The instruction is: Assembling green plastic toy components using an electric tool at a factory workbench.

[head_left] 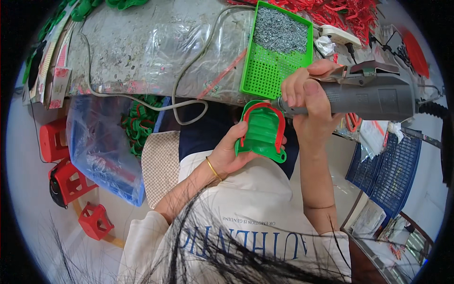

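My left hand [230, 150] holds a green ribbed plastic part with a red curved strip along its edge [261, 130], over my lap below the workbench edge. A thin gold bangle sits on that wrist. My right hand [309, 102] grips a grey electric screwdriver [366, 97], whose tip points left and meets the top of the green part. A green perforated tray [267, 71] with a heap of small metal screws [280, 31] lies on the bench just above both hands.
The bench [142, 42] is covered in clear plastic, with a grey cable [189, 71] running across it. Red plastic strips [345, 12] pile at the back right. A blue bag of green parts [137, 125] and red stools [68, 180] stand at left, a blue crate [392, 165] at right.
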{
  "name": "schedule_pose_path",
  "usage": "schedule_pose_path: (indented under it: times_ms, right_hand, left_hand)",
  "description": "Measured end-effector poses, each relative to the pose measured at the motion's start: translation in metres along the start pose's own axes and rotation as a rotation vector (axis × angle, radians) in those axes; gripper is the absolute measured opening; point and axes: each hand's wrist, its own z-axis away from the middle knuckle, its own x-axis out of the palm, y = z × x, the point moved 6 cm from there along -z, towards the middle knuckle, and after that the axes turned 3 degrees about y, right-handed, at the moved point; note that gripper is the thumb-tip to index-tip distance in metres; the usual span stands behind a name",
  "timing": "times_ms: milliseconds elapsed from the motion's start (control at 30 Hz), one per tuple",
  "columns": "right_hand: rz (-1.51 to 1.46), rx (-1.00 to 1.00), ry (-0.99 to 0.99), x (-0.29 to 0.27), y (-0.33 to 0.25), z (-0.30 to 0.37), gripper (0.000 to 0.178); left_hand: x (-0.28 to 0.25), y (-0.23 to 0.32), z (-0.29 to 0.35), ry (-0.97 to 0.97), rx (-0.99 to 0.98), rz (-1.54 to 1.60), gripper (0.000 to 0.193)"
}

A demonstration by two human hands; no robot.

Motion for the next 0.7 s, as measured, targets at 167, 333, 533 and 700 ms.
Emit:
schedule_pose_path:
  times_ms: [167, 333, 533, 700]
  right_hand:
    - [0.005, -0.057, 0.018, -0.013, -0.013, -0.024, 0.026]
    - [0.143, -0.062, 0.135, -0.035, 0.019, -0.041, 0.021]
    - [0.172, -0.087, 0.142, -0.051, 0.048, -0.041, 0.016]
    - [0.136, -0.092, 0.159, -0.054, 0.049, -0.038, 0.016]
  left_hand:
    - [-0.010, -0.002, 0.000, 0.047, -0.071, -0.013, 0.067]
    - [-0.006, -0.003, -0.003, 0.014, -0.083, 0.030, 0.067]
    - [-0.013, -0.001, -0.006, 0.034, -0.074, 0.027, 0.069]
    - [-0.013, 0.000, -0.008, 0.057, -0.050, 0.022, 0.069]
